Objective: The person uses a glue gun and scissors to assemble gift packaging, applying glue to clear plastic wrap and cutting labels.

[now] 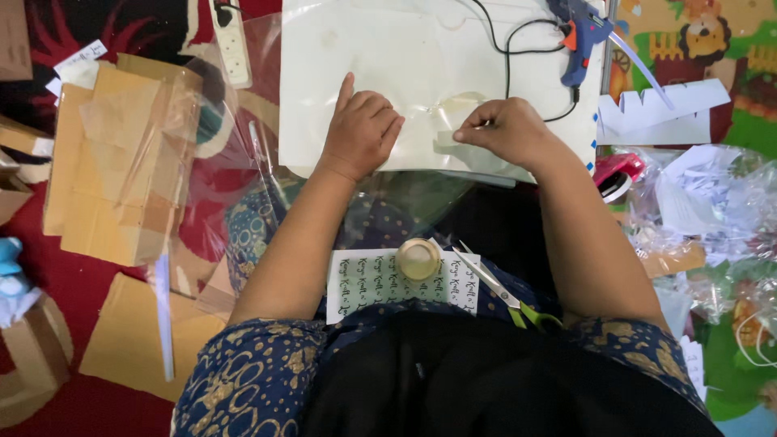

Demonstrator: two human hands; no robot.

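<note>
The left hand (360, 129), mostly curled with 1 finger out, presses the clear plastic sheet (421, 97) flat on the white board (324, 73). The right hand (506, 129) pinches something small at the sheet; I cannot tell what. Tape roll (418, 259) and scissors (506, 295) lie unused, so the work looks midway.

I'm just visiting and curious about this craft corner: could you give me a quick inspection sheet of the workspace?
Surface: white board on a patterned floor mat.
Job's things: clear plastic sheet under both hands.
Clutter: tape roll, scissors, printed label sheet, cardboard pieces, white paper cutouts.
Hands: left hand pressed flat, right hand pinching the plastic.
Cables: black cord from blue glue gun; power strip.
Surroundings: crumpled plastic bags.
</note>
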